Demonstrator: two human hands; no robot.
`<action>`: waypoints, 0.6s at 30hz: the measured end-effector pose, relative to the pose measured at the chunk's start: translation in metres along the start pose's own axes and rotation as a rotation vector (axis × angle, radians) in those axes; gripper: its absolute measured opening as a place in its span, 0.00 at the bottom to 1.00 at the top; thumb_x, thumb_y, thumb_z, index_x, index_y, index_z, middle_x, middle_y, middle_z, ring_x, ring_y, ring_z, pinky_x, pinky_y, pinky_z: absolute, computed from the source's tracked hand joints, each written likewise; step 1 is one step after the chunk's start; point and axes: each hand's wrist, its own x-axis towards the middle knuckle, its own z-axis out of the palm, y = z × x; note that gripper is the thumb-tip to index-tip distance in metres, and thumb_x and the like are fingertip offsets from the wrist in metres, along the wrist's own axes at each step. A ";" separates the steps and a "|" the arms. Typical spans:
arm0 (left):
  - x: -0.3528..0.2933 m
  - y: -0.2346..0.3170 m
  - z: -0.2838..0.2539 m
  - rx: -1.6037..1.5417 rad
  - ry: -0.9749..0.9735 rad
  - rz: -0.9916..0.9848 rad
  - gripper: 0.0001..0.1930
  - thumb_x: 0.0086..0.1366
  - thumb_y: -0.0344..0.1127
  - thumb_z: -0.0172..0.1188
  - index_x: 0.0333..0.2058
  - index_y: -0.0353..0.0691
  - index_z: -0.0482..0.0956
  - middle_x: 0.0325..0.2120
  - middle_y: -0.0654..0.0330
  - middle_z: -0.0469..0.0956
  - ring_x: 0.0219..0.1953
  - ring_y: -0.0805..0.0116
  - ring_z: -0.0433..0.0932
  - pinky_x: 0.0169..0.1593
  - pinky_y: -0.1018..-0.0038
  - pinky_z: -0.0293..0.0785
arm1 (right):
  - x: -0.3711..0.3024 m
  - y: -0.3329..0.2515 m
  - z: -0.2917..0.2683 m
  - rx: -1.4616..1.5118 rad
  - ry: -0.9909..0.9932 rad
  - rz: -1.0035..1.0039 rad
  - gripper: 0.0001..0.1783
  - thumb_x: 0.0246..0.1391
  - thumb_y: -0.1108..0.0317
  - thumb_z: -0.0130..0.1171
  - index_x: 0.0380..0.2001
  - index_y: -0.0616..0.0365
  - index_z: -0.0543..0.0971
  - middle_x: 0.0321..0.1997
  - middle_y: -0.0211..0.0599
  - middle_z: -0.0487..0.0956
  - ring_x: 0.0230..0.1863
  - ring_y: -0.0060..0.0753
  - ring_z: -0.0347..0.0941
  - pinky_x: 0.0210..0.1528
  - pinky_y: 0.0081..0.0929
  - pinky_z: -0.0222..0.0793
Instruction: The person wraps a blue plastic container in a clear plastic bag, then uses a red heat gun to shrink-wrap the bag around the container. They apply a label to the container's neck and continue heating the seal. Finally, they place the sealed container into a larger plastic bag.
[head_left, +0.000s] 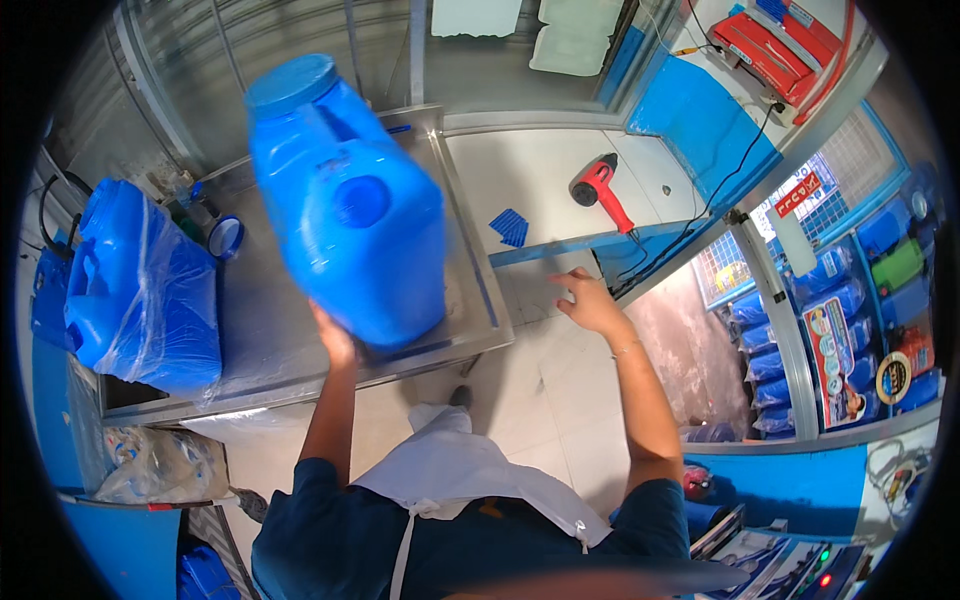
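Observation:
A big blue water jug (375,260) with a round cap (292,85) stands tilted over the metal sink table (262,350). My left hand (335,335) is pressed against its near lower side; some of its fingers are hidden by the jug. Away from the jug, my right hand (592,303) hangs in the air with nothing in it, index finger stretched to the left and the others loosely bent. Beyond that hand, a red and black heat gun (604,195) lies on the white tiled ledge (540,165), and a small blue patterned sheet (510,228) lies left of it.
On the sink table's left, another blue jug (160,290) is wrapped in clear plastic, with a loose blue lid (226,237) beside it. A black cord (715,205) runs along the ledge. A red machine (775,55) sits at the upper right. Bagged plastic (165,465) lies lower left.

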 end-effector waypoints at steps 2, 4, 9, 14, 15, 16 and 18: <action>-0.006 -0.012 -0.002 -0.131 0.015 -0.059 0.30 0.73 0.54 0.37 0.63 0.38 0.58 0.57 0.50 0.67 0.57 0.54 0.67 0.61 0.58 0.64 | 0.029 0.040 0.019 -0.019 -0.052 0.079 0.27 0.47 0.64 0.64 0.54 0.55 0.75 0.47 0.53 0.72 0.47 0.55 0.72 0.51 0.39 0.69; -0.011 -0.017 -0.007 0.041 0.097 0.025 0.27 0.73 0.50 0.40 0.60 0.36 0.61 0.54 0.51 0.70 0.54 0.55 0.71 0.57 0.59 0.69 | 0.054 0.078 0.035 -0.080 -0.098 0.061 0.29 0.47 0.63 0.65 0.55 0.54 0.74 0.48 0.56 0.72 0.48 0.57 0.72 0.53 0.41 0.69; -0.016 -0.022 -0.020 -0.167 0.421 0.112 0.19 0.70 0.42 0.47 0.48 0.29 0.72 0.44 0.50 0.75 0.43 0.56 0.76 0.48 0.62 0.75 | 0.111 0.172 0.022 -0.196 0.012 0.052 0.31 0.45 0.64 0.66 0.55 0.54 0.73 0.51 0.60 0.70 0.52 0.58 0.70 0.56 0.42 0.69; -0.028 -0.018 -0.016 0.288 0.667 0.258 0.16 0.67 0.37 0.51 0.45 0.29 0.72 0.43 0.51 0.75 0.41 0.57 0.76 0.47 0.64 0.75 | 0.154 0.248 -0.030 -0.259 0.188 0.251 0.34 0.44 0.66 0.66 0.57 0.55 0.70 0.54 0.58 0.67 0.53 0.60 0.68 0.55 0.46 0.69; -0.032 -0.014 -0.013 0.546 0.728 0.287 0.15 0.66 0.36 0.51 0.45 0.29 0.73 0.42 0.51 0.75 0.41 0.57 0.76 0.47 0.65 0.74 | 0.161 0.259 -0.038 -0.279 0.245 0.273 0.34 0.45 0.64 0.66 0.58 0.54 0.70 0.53 0.57 0.67 0.53 0.58 0.68 0.54 0.47 0.69; -0.037 -0.008 -0.007 0.839 0.793 0.318 0.14 0.66 0.35 0.52 0.44 0.29 0.73 0.42 0.51 0.76 0.41 0.57 0.76 0.46 0.65 0.74 | 0.169 0.268 -0.044 -0.314 0.314 0.291 0.35 0.45 0.62 0.66 0.59 0.54 0.70 0.53 0.55 0.67 0.53 0.57 0.69 0.53 0.47 0.70; -0.048 0.008 0.010 1.260 0.900 0.435 0.13 0.64 0.33 0.53 0.43 0.29 0.73 0.41 0.51 0.76 0.40 0.58 0.76 0.46 0.66 0.74 | 0.184 0.284 -0.047 -0.295 0.268 0.330 0.38 0.43 0.62 0.67 0.60 0.57 0.67 0.54 0.56 0.67 0.53 0.59 0.69 0.54 0.48 0.69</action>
